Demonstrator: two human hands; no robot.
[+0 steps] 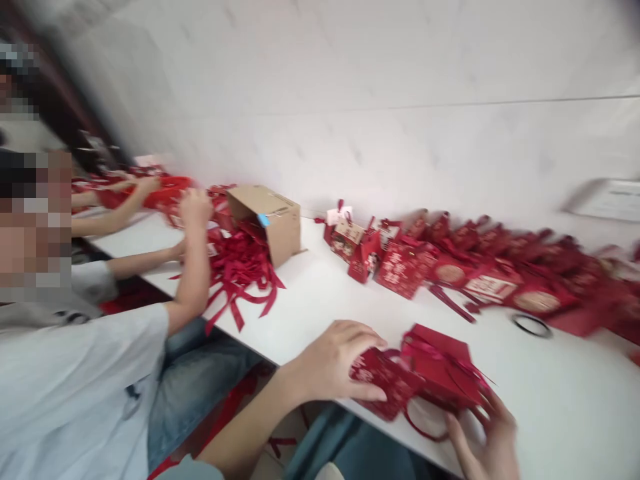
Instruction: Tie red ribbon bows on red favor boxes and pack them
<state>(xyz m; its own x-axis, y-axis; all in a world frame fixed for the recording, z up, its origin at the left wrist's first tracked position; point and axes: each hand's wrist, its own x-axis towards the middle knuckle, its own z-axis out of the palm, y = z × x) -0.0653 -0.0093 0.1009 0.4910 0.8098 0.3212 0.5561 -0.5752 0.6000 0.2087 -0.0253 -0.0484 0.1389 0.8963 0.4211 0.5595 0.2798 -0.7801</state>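
A small red gift box (425,377) with a red ribbon and a loop handle lies near the front edge of the white table (320,300). My left hand (335,363) grips its left side, thumb underneath and fingers over the top. On the box's right lower corner my right hand (487,433) pinches the ribbon and the box edge. The picture is blurred by motion.
A row of finished red gift boxes (475,273) runs along the wall at the back right. A tipped cardboard carton (270,220) spills red ribbons (240,273). A black tape ring (533,325) lies to the right. A person in a light shirt (75,387) works on my left, others beyond.
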